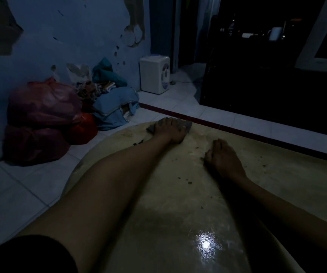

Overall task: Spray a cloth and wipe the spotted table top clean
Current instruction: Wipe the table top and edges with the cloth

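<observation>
A pale, rounded table top point(178, 209) fills the lower middle of the view, dotted with dark crumbs and spots. My left hand point(171, 130) reaches to its far edge and presses flat on a grey cloth point(186, 126), fingers spread over it. My right hand point(222, 156) rests on the table to the right, fingers loosely curled, holding nothing. A wet, shiny patch reflects a light near the front of the top. No spray bottle shows in this dim view.
Red and pink plastic bags point(40, 115) and a heap of clothes point(111, 99) lie against the blue wall on the left. A white water dispenser point(154, 75) stands on the tiled floor behind. Dark furniture point(276, 85) looms at the right.
</observation>
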